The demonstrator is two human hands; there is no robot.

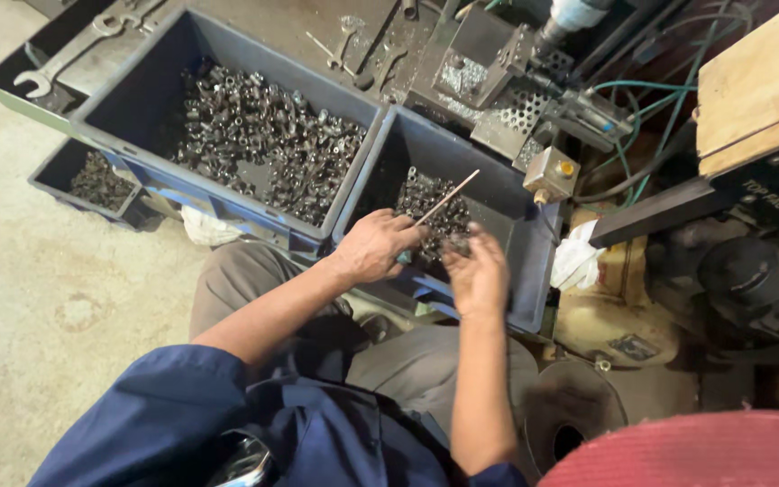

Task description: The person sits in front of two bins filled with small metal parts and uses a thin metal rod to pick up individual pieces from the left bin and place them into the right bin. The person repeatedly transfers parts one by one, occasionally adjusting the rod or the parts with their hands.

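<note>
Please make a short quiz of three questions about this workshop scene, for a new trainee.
1. True or false: the left hand holds a thin rod.
2. Which bin holds more small metal parts: (a) the large bin on the left, (b) the bin under the hands?
3. What lies on the tray at the top left?

Key:
1. True; the rod points up and to the right.
2. (a).
3. A big open-end wrench.

The right hand is over the parts; its grip is blurred.
</note>
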